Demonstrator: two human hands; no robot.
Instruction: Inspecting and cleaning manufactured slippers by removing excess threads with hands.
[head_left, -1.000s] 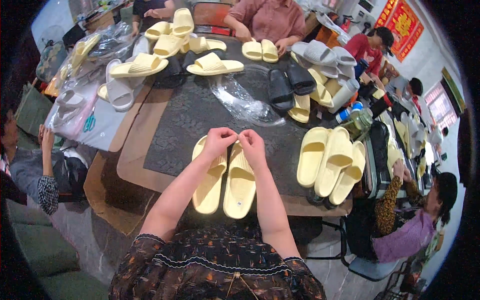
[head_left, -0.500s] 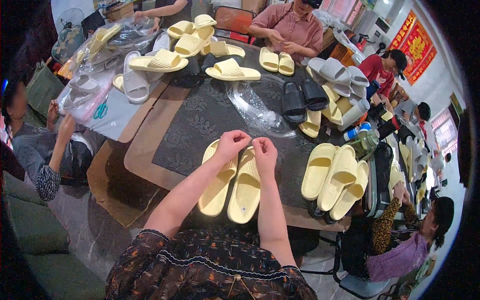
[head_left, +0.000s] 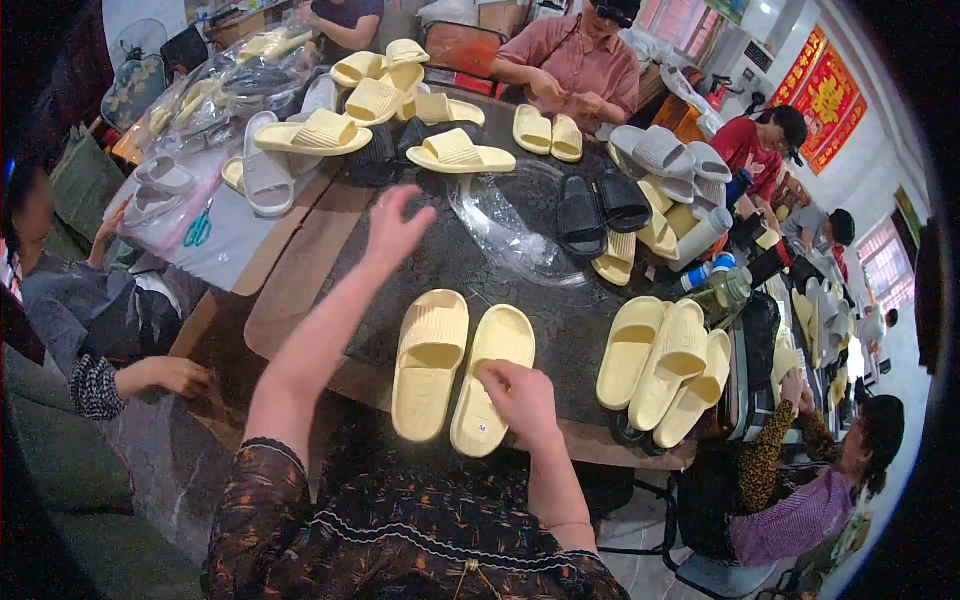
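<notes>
Slippers [head_left: 428, 380], 2 pale yellow ones, sit side by side near the tabletop's [head_left: 570, 350] front edge. Right hand [head_left: 522, 402] is curled at the right one, can't tell if it's pinching anything. Left hand [head_left: 398, 228] hangs past them, thumb and fingers apart, near some clear plastic [head_left: 510, 235].

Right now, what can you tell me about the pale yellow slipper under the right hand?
The pale yellow slipper looks moulded from foam or rubber, all one colour. A broad strap spans its front, and a small white sticker sits on the heel end of the insole. It lies sole down at the near side of the table, toe pointing away from the wearer, close beside another yellow slipper. The right hand hangs over its right side; whether the fingers touch it is unclear.
</notes>
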